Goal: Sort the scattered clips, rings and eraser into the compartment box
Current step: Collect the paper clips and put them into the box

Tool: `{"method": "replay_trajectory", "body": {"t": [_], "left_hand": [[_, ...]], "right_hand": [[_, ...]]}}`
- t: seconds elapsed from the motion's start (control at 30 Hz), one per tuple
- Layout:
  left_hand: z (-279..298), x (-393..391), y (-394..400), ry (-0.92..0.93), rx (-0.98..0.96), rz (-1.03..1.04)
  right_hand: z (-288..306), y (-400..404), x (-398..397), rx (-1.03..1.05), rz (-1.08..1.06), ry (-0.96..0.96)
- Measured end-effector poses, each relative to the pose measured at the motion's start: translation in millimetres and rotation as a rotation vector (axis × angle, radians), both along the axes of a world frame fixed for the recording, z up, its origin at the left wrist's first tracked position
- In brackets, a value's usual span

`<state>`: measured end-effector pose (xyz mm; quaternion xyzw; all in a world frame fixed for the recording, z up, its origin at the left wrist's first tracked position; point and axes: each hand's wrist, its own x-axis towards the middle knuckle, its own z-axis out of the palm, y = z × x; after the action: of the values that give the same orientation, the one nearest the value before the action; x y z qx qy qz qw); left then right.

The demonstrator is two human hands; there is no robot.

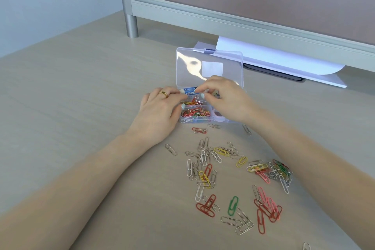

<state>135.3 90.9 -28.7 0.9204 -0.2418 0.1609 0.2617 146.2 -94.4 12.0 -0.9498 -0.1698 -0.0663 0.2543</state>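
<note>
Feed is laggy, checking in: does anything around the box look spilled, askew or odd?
Nothing damaged. Many clips lie loose on the desk near the open box. One white clip pokes over its front left edge. Both hands hold the eraser above it.

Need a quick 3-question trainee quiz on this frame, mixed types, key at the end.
1. True or false: the lid of the compartment box is closed.
2. What do both hands hold over the box? A) a ring B) the eraser C) a stapler
3. Fill in: most paper clips on the desk lie ____ the box, toward the person.

Key: 1 false, the lid is open; 2 B, left hand and right hand pinch it; 3 in front of.
</note>
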Motion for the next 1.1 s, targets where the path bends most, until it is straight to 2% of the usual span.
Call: {"method": "replay_trajectory", "body": {"t": [0.13, 0.27, 0.43, 0.53, 0.77, 0.97, 1.1], "left_hand": [[-4.6, 1.8, 0.2, -0.025, 0.029, 0.000], [-5.1, 3.1, 0.0, -0.041, 0.055, 0.034], [-2.1, 0.7, -1.0, -0.042, 0.045, 0.021], [1.4, -3.8, -3.9, -0.050, 0.105, -0.047], [0.7, -5.6, -7.4, -0.071, 0.258, -0.052], [3.6, -9.5, -7.3, -0.097, 0.119, -0.104], [10.5, -20.3, -8.8, -0.161, 0.058, -0.194]], "right_hand": [[-6.6, 1.0, -2.5, -0.145, 0.033, -0.060], [-8.6, -4.1, -8.5, -0.190, 0.042, -0.151], [-13.0, -4.8, -18.7, -0.241, 0.084, -0.118], [-13.9, -2.7, -22.4, -0.254, 0.078, -0.125], [-10.3, -11.3, -32.2, -0.190, -0.014, -0.143], [-18.7, -32.8, -64.0, 0.057, -0.020, -0.147], [-18.7, -48.4, -93.0, 0.082, -0.085, -0.126]]}}
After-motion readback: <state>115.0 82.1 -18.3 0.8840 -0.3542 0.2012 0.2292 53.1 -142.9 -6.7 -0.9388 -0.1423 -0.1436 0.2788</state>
